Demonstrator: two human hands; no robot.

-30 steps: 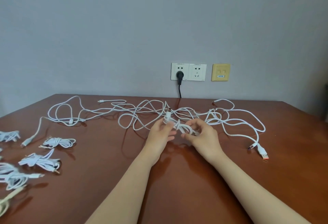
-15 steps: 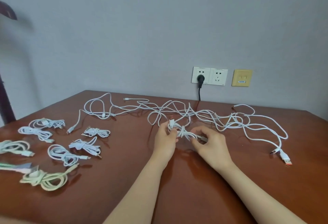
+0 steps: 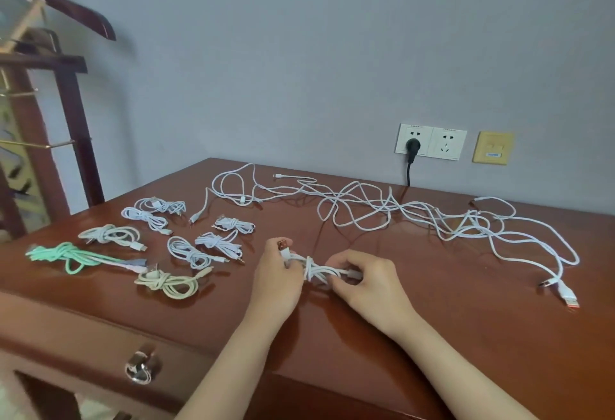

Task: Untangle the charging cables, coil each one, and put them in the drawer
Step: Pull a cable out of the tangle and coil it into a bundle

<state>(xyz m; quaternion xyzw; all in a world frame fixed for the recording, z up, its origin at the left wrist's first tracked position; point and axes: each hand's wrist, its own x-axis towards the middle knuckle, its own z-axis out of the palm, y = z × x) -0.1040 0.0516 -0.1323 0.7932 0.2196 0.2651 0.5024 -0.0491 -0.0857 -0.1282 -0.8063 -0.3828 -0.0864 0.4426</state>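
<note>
both hands hold one bundled white cable, near the middle of the surface

the left hand (image 3: 276, 281) has its grip closed round the left end of the bundled cable (image 3: 319, 270), and the orange-tipped plug (image 3: 283, 245) sticks up past the thumb. the right hand (image 3: 369, 281) pinches the right end, fingers curled on it. the bundle's long axis runs left to right between the two grips, with a wrap round its middle. whether it touches the surface (image 3: 432, 313) i cannot tell. finished coils (image 3: 186, 251) lie clustered to the left, so the left hand is nearer for setting it there. the drawer (image 3: 66, 336), with its metal knob (image 3: 142, 366), sits near and left below the surface edge and looks closed. a loose white tangle (image 3: 416, 216) spreads far and right, apart from the hands. i judge that much untangling remains.
</note>
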